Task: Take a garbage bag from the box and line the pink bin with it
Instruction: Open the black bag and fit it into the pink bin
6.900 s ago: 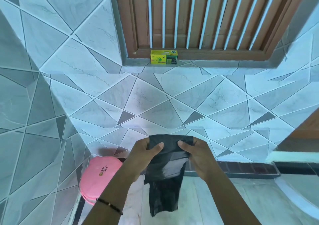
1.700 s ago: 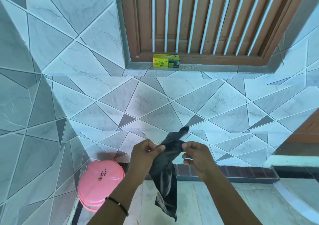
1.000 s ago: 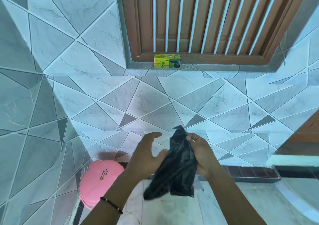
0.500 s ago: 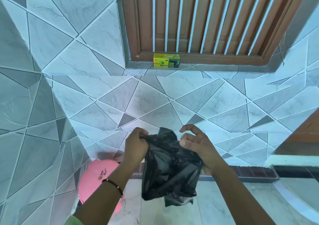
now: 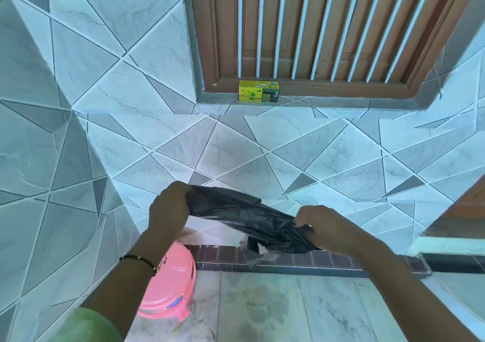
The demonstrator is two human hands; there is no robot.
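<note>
A black garbage bag (image 5: 244,215) is stretched between both hands in front of the tiled wall. My left hand (image 5: 169,205) grips its upper left end, and my right hand (image 5: 319,223) grips the crumpled lower right end. The pink bin (image 5: 170,289), lid closed, stands on the floor in the corner below my left forearm, which covers part of it. The yellow and green garbage bag box (image 5: 258,95) sits on the window sill, far above both hands.
A wooden window with white bars (image 5: 315,26) is above the sill. Tiled walls meet at the left corner. A dark brick-patterned skirting strip (image 5: 341,263) runs along the wall base. Marble floor (image 5: 288,310) lies below.
My hands have pulled apart, drawing the bunched bag out into a long slanted band. My right hand has dropped lower and to the right; the view has tilted down a little.
</note>
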